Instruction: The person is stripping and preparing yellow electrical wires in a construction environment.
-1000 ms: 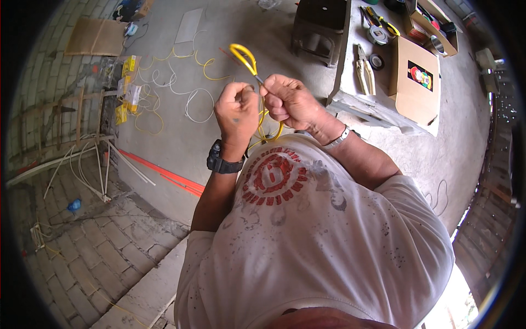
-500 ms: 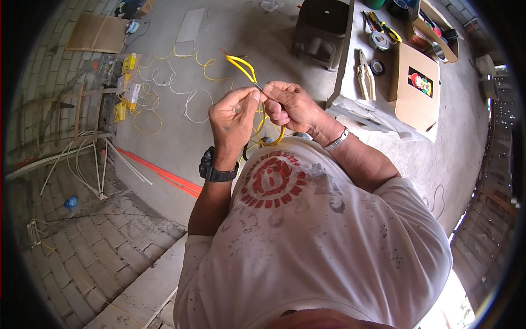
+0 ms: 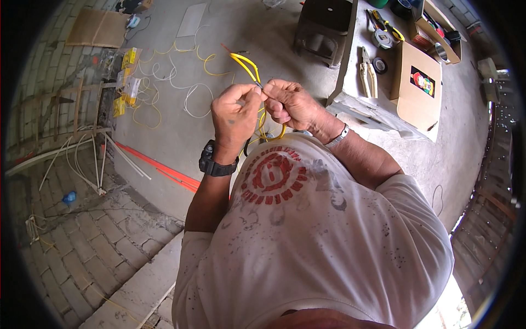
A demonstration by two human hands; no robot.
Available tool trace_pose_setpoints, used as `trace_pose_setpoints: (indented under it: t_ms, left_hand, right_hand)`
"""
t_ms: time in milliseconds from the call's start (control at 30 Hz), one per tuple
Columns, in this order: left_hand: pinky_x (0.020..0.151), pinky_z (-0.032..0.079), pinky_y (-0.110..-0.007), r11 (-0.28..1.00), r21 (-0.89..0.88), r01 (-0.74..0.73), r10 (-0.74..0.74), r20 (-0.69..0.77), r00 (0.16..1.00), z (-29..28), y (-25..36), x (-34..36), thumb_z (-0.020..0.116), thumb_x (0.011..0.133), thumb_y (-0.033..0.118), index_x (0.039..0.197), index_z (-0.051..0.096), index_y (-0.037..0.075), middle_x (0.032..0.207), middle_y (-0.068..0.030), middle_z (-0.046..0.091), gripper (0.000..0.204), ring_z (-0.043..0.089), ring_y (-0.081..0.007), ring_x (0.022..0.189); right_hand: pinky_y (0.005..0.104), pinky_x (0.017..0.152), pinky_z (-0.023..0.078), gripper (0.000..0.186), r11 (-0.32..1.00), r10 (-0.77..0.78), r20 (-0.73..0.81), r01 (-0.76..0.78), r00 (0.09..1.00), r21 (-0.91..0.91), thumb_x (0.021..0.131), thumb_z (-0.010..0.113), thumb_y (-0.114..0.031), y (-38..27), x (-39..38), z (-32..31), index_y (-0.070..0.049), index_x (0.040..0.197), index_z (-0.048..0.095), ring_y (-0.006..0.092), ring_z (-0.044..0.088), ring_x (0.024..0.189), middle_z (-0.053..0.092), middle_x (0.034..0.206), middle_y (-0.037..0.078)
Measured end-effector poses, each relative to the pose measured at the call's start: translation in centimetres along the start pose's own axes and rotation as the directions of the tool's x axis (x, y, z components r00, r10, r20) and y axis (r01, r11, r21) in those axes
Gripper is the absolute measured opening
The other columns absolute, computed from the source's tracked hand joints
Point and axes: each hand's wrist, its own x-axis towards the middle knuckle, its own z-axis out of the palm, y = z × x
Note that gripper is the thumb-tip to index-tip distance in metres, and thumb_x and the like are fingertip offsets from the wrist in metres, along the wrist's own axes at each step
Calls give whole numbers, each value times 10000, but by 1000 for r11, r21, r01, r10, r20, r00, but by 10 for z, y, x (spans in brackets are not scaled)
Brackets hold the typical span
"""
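Note:
Both hands meet in front of my chest around a bundle of yellow electrical wire (image 3: 249,64). My left hand (image 3: 235,109) is closed in a pinch, thumb against fingertips, on the bundle. Close beside it, my right hand (image 3: 290,101) pinches the same spot with its other fingers curled in. A short dark band, which looks like black tape, shows on the wire just above the fingertips. Beyond the hands the yellow wire sticks up in a narrow loop with a bare reddish tip. More yellow wire hangs in a loop below the hands, in front of my shirt.
A concrete bench at right carries pliers (image 3: 368,74), a black tape roll (image 3: 379,66), a tape measure (image 3: 382,39) and a cardboard box (image 3: 419,90). A black stool (image 3: 323,33) stands beside it. Loose wire coils (image 3: 159,71) and orange conduits (image 3: 159,166) lie on the floor at left.
My hands keep their pinch at nearly the same place, with only slight finger movement. The view has shifted a little.

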Motion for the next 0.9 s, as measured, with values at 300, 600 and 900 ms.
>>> trace_pose_setpoints:
  t_ms: [300, 600, 900]
  left_hand:
    - [535, 391, -184, 994, 100, 40, -39, -15, 999, 1, -4, -8, 601, 830, 11, 850, 637, -48, 695, -3, 642, 72, 479, -13, 608]
    - [663, 490, -218, 975, -201, 99, -98, 17, 995, 5, -5, -14, 595, 866, 46, 921, 641, -63, 811, -60, 656, 131, 590, -93, 704]
    - [654, 470, -203, 956, -265, 125, -127, 13, 992, 4, 2, -13, 594, 878, 57, 914, 629, -81, 796, -45, 647, 146, 569, -64, 726]
  right_hand:
    - [196, 373, 223, 223, 996, -41, -66, 36, 997, -83, 949, 518, -220, 10, -3, 2, -36, 842, 582, 44, 318, 439, 453, 575, -26]
    - [186, 370, 258, 236, 990, -28, 53, 20, 998, 140, 957, 493, -216, 11, -5, -11, -20, 857, 580, 61, 330, 441, 453, 575, -7]
    - [195, 374, 259, 225, 998, -63, 16, 62, 998, 3, 946, 518, -215, 12, -6, -7, -23, 851, 585, 59, 339, 442, 461, 579, -10]
